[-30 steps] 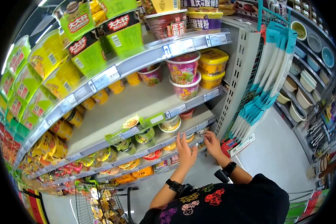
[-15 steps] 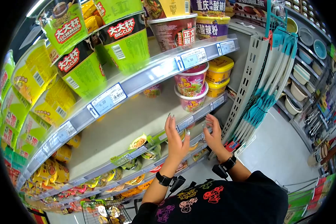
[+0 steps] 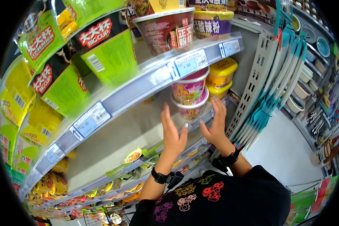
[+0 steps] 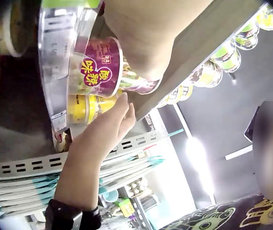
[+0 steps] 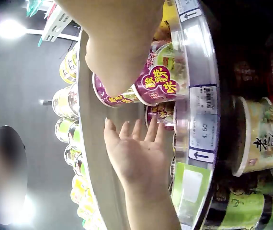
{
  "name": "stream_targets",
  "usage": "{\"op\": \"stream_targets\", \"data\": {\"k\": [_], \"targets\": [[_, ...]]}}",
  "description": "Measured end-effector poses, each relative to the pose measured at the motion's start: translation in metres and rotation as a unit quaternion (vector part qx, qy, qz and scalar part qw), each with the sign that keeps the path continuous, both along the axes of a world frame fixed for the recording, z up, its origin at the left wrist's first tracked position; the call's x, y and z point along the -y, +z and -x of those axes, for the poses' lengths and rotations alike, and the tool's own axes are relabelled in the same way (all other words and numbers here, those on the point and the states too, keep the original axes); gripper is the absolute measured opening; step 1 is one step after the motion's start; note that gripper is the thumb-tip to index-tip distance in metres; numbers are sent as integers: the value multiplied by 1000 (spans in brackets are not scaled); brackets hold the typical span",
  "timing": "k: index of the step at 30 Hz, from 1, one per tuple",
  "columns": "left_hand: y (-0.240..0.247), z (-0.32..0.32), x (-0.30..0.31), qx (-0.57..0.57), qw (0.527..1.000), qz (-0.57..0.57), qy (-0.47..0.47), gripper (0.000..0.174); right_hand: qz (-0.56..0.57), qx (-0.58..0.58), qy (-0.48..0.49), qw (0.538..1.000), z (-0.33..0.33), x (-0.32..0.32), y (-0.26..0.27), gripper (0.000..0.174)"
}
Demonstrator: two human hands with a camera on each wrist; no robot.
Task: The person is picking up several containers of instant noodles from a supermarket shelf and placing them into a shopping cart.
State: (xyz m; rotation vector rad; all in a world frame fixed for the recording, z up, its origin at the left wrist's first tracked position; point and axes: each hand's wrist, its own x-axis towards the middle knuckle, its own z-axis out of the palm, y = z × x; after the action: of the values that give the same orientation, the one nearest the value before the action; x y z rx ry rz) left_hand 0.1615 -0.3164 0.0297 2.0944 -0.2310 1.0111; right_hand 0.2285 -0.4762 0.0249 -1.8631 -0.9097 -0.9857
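Two stacked purple-and-white noodle cups (image 3: 188,91) stand at the right end of a middle shelf. To their left my left hand (image 3: 172,135) is raised, fingers extended and thumb apart. Just right of the lower cup my right hand (image 3: 217,126) has its fingers extended. Neither hand grips anything; whether fingertips touch the cups cannot be told. In the left wrist view the right hand (image 4: 108,127) is beside yellow tubs (image 4: 94,109) and a purple cup (image 4: 103,67). The right wrist view shows the left hand (image 5: 141,160) palm visible, below the purple cups (image 5: 158,79).
Yellow tubs (image 3: 221,71) are stacked right of the cups. Above runs a shelf edge with price labels (image 3: 192,63), carrying large noodle cups (image 3: 165,34). A perforated upright (image 3: 252,83) and hanging teal-and-white items (image 3: 277,90) are at the right. A cart (image 3: 105,216) stands at the lower left.
Both hands have risen from the lower shelf edges to either side of the stacked purple cups. The head view has moved closer to the upper shelves.
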Motion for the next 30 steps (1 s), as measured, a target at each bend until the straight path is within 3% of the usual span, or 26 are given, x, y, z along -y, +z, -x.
{"op": "stream_targets", "data": {"k": [7,13,23,30], "targets": [[8,-45,0,8,1000,9,17,77,-20,-41,77,996,-37,-3,19,73],[5,-65,0,-66,994,86,-8,86,-21,-110,138,984,-61,-11,10,79],[-1,-67,-6,-103,992,71,-19,80,-114,-57,106,986,-79,-40,-14,73],[3,-63,-3,-111,991,67,-31,80,-109,-53,114,986,-80,-39,-18,80]]}}
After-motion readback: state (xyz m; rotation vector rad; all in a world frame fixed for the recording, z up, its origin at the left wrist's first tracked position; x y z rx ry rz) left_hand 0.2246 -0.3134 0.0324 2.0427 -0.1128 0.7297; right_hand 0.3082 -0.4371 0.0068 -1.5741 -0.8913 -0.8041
